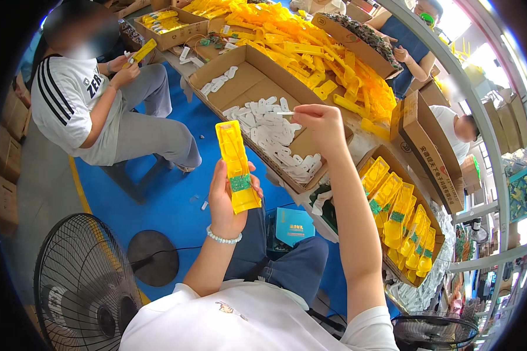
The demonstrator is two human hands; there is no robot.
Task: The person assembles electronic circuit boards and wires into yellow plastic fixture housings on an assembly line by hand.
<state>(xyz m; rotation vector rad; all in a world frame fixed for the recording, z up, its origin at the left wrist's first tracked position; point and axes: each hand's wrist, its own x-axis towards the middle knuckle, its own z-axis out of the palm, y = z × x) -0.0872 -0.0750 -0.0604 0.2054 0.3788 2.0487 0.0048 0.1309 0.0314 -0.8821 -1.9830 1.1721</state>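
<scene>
My left hand (228, 196) is closed round a long yellow plastic housing (233, 155), held upright with its open side facing me. A green circuit board (240, 183) sits across its lower part, and a thin wire runs along the inside. Over the cardboard tray, my right hand (321, 126) pinches a small white plastic piece (284, 113) between thumb and fingers. Below and left of that hand lies a heap of white plastic pieces (263, 126) in the shallow cardboard tray (249, 61).
A box of yellow housings with green boards (399, 216) stands at my right. Behind the tray is a big pile of yellow parts (310, 47). A person (93, 111) sits at left with a yellow housing. A black fan (88, 281) stands at lower left.
</scene>
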